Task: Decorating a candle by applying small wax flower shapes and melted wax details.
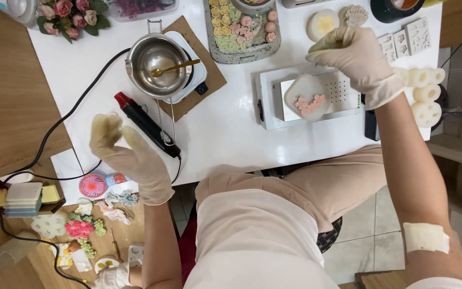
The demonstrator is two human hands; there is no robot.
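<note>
Latex-gloved hands raised, left hand [117,143] loosely open, right hand [348,53] clenched, perhaps pinching something, above white block [307,94].

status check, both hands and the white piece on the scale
Left hand gloved, raised over table edge, empty. Right hand gloved, fingers pinched above white piece with pink flowers on scale. Heat gun lies nearby, not blocking.

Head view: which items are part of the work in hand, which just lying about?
In hand:
left hand, gloved, raised, holding nothing I can make out
right hand, gloved, closed above the white wax piece with pink flowers
white scale under that piece

Lying about:
metal pot with spoon
heat gun
flower tray
lotus-root shapes
moulds
</note>
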